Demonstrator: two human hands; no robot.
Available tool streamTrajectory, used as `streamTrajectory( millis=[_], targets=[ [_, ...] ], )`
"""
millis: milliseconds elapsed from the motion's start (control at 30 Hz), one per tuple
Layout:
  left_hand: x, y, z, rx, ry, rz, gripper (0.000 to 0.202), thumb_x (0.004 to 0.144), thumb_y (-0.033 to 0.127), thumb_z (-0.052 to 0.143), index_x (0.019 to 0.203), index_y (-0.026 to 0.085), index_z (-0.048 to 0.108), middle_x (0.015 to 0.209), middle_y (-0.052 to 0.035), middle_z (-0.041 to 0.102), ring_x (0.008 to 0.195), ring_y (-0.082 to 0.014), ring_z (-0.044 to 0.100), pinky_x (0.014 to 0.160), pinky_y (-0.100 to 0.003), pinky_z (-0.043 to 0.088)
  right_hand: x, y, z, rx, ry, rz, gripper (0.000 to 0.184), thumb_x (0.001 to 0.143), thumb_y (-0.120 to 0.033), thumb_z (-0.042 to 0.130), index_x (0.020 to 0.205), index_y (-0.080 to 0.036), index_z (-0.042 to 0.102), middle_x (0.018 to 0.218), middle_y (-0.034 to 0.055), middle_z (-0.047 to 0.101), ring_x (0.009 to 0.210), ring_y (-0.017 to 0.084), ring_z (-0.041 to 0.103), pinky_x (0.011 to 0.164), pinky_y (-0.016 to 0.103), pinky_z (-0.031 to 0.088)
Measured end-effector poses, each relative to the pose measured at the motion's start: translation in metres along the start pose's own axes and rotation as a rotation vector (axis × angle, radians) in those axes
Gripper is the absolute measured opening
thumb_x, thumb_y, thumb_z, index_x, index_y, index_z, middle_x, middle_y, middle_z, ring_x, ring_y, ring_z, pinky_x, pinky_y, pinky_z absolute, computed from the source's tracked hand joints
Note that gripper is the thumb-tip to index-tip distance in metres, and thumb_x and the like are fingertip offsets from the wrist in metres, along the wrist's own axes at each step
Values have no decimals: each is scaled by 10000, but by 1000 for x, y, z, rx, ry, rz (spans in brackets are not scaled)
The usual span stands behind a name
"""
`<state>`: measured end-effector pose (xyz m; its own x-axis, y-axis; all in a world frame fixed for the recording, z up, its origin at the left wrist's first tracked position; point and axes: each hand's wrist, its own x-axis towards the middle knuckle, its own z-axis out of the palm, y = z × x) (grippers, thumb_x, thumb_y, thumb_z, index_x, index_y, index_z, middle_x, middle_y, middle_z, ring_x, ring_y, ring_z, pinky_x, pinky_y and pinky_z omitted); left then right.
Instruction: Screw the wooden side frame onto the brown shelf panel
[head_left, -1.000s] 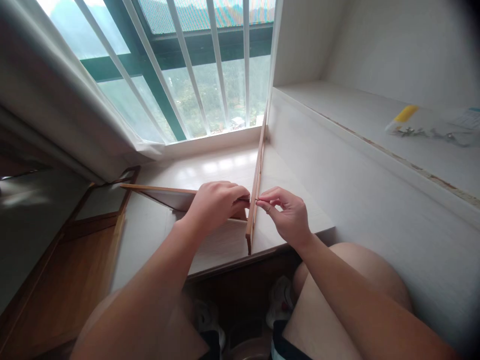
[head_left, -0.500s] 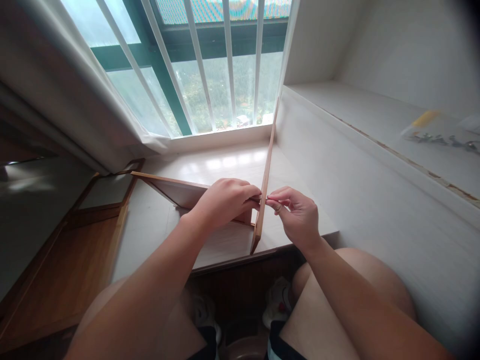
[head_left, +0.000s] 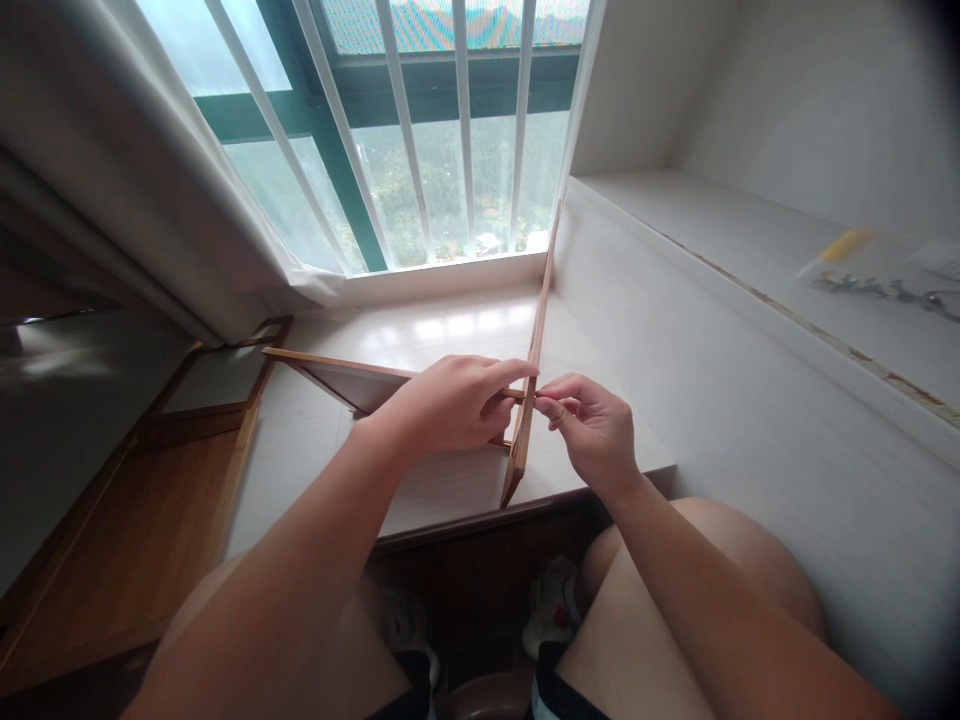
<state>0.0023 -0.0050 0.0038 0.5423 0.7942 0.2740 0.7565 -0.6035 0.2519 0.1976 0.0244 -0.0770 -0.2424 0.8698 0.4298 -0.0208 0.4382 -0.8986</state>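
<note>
A thin wooden panel (head_left: 541, 300) stands on edge on a flat whitish board (head_left: 315, 460), running from near me toward the window. A second panel (head_left: 337, 375) leans low to the left and meets it. My left hand (head_left: 450, 405) rests against the upright panel's left face, index finger stretched over its top edge, other fingers curled. My right hand (head_left: 589, 425) is on the panel's right side, thumb and fingers pinched on something small I cannot make out.
A barred window (head_left: 420, 130) and a white curtain (head_left: 127, 190) lie ahead. On the right, a white shelf (head_left: 720, 230) carries a clear bag of hardware (head_left: 877, 270). A brown wooden floor (head_left: 112, 560) is at the left. My bare knees are below.
My left index finger has straightened and now reaches over the upright panel's top edge. The view has shifted slightly. My right hand keeps its pinch at the same spot.
</note>
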Motion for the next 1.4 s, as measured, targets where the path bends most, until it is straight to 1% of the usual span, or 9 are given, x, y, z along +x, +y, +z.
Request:
streamTrajectory(
  millis=[67, 133, 233, 300, 600, 767, 1033, 1200, 1400],
  targets=[
    [1, 1, -3, -29, -5, 22, 359, 918, 245, 425, 1252, 202, 548, 848, -50, 676, 779, -175, 628, 746, -276, 444, 0, 0, 0, -6, -3, 1, 131, 835, -322, 695, 804, -199, 662, 793, 25, 655, 723, 161, 588, 577, 289, 492],
    [2, 3, -4, -51, -18, 34, 373, 932, 362, 436, 1247, 201, 557, 849, -57, 676, 819, -192, 627, 769, -288, 442, 0, -1, 0, -8, -6, -1, 136, 837, -320, 691, 789, -199, 653, 790, 22, 650, 711, 156, 582, 592, 293, 495],
    [5, 7, -4, -44, -57, 8, 497, 863, 573, 510, 1200, 215, 585, 769, -41, 661, 810, -209, 620, 759, -294, 435, -1, -1, 0, -3, -6, 0, 127, 837, -310, 692, 789, -201, 647, 793, 17, 650, 716, 156, 590, 624, 302, 505],
    [7, 10, -3, -19, -78, -33, 518, 834, 609, 524, 1187, 235, 588, 719, -24, 642, 779, -207, 613, 743, -294, 430, -1, -1, 0, -1, -9, 5, 118, 835, -309, 693, 809, -201, 652, 807, 21, 657, 751, 167, 609, 649, 309, 515],
    [7, 19, -1, 74, -62, -132, 345, 806, 426, 536, 1116, 282, 579, 729, 5, 638, 758, -206, 605, 652, -282, 407, -1, 0, -3, -22, -45, -26, 108, 832, -307, 693, 855, -206, 662, 878, 32, 675, 823, 189, 641, 697, 330, 544],
    [8, 19, -1, 69, -60, -133, 337, 788, 406, 539, 1098, 276, 574, 731, 5, 643, 734, -199, 601, 628, -275, 393, -2, 0, -3, -60, -54, -50, 107, 842, -307, 682, 878, -208, 663, 891, 36, 680, 826, 192, 643, 710, 350, 548],
    [9, 17, -1, 45, -52, -129, 337, 774, 395, 553, 1086, 272, 584, 702, 10, 644, 707, -193, 594, 623, -268, 387, 0, -4, -4, -101, -71, -77, 86, 844, -279, 684, 893, -210, 668, 871, 29, 675, 807, 180, 635, 662, 317, 527],
    [10, 17, -1, 24, -46, -141, 318, 763, 387, 555, 1060, 273, 574, 698, 22, 648, 684, -185, 588, 612, -263, 370, -2, -4, -4, -117, -35, -104, 139, 830, -284, 696, 947, -218, 659, 899, 32, 677, 806, 182, 636, 632, 311, 526],
    [12, 17, -2, -1, -53, -159, 356, 748, 388, 565, 1087, 279, 559, 694, 31, 653, 654, -180, 589, 609, -261, 375, -3, -3, -3, -156, -30, -138, 83, 848, -253, 670, 925, -224, 657, 896, 31, 677, 801, 178, 629, 675, 333, 533]
  ],
)
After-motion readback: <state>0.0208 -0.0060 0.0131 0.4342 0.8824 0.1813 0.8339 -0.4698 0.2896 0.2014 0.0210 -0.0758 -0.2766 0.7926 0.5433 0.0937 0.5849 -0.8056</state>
